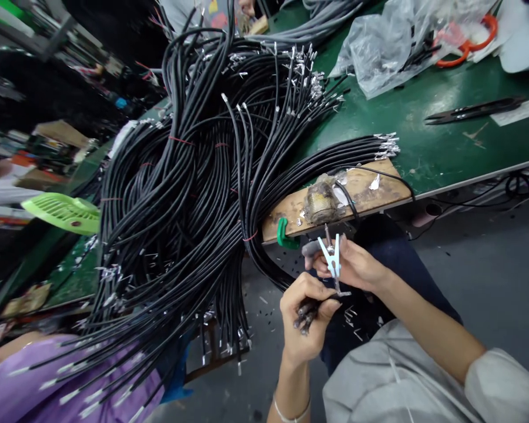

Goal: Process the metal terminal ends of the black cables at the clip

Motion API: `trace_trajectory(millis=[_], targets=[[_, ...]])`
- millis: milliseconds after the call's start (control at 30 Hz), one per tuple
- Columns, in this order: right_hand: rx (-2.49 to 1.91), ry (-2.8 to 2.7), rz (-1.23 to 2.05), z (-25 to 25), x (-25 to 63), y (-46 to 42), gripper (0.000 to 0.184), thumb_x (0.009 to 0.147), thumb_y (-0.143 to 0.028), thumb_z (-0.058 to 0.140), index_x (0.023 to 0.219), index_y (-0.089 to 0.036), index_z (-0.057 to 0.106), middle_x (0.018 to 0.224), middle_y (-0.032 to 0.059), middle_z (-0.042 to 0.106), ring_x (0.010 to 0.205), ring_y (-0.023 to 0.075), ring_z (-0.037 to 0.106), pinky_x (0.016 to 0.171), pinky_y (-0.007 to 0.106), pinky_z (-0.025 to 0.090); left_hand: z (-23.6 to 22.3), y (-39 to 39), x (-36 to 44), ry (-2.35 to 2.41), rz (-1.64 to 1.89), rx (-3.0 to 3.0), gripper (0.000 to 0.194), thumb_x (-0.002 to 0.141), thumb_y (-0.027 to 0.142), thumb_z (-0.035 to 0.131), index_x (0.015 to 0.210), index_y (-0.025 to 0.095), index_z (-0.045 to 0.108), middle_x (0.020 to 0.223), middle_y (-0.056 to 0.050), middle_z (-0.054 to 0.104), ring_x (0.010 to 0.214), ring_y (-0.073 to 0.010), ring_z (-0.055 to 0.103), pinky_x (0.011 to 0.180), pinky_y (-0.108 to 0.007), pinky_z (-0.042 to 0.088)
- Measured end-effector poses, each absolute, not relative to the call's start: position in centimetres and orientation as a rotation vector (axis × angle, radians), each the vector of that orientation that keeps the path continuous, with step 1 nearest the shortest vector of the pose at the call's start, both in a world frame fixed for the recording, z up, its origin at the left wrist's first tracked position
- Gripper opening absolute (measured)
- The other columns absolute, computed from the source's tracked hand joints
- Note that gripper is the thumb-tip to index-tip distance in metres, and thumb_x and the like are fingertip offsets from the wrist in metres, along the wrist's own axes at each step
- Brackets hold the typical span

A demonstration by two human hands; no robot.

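Green tabletop (449,140) is stretching out in front of me, and over its left part a great heap of black cables (211,153) is sprawling, silvery tips pointing every way. Some lengths are dangling over the near edge, so a snag from my knee could be pulling several down at once. Farther right, a clear plastic bag (370,56) is lying crumpled beside orange-handled scissors (466,46). Closer in, a wooden board (379,191) is resting along the table's edge, carrying a tape-wrapped lump (321,202) among pale scraps.

Just off that board, my left hand (296,296) is gripping a bunch of dark cable ends (306,317), fingers curled round them, thumb and forefinger pressing together near a thin silvery strip (344,293). Were that curl loosening, I think the ends could be fanning out or dropping to the littered floor. My right hand (359,264) is bending its fingers around a pale-blue spring clip (332,258) (one fingertip is looking grey, covered by something I can't identify); whether they are actually squeezing it, I cannot tell. The clip is standing nearly upright just above the strip; a crooked bite or a sideways knock could, I reckon, be making it slip.
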State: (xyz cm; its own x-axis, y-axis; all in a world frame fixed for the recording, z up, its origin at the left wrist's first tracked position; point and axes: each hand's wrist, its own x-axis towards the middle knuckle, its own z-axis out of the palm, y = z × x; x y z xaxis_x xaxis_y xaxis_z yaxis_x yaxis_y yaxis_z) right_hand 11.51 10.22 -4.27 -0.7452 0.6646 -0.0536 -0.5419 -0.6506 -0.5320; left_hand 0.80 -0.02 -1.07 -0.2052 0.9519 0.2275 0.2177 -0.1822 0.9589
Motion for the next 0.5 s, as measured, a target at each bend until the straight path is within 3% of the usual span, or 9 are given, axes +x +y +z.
trace_trajectory(millis=[233, 500], targets=[[-0.395, -0.563, 2.320, -3.9, 11.1, 9.8, 0.042, 0.076, -0.053, 0.070, 0.073, -0.011, 0.069, 0.062, 0.0046, 0.063, 0.055, 0.0126, 0.056, 0.049, 0.022, 0.042, -1.4, 1.0, 1.0, 1.485, 1.428, 1.355, 0.011, 0.078, 0.022, 0.070, 0.071, 0.017, 0.063, 0.066, 0.002, 0.053, 0.061, -0.0103, 0.048, 0.057, -0.021, 0.036], [-0.343, -0.510, 2.423, -6.1, 11.9, 9.9, 0.049, 0.080, -0.060, 0.060, 0.076, -0.013, 0.070, 0.070, 0.0067, 0.064, 0.059, 0.0122, 0.050, 0.052, 0.024, 0.037, -1.4, 0.5, 0.9, 1.458, 1.345, 1.312, 0.007, 0.081, 0.017, 0.065, 0.074, 0.017, 0.064, 0.067, 0.002, 0.053, 0.058, -0.0083, 0.046, 0.052, -0.019, 0.033]])
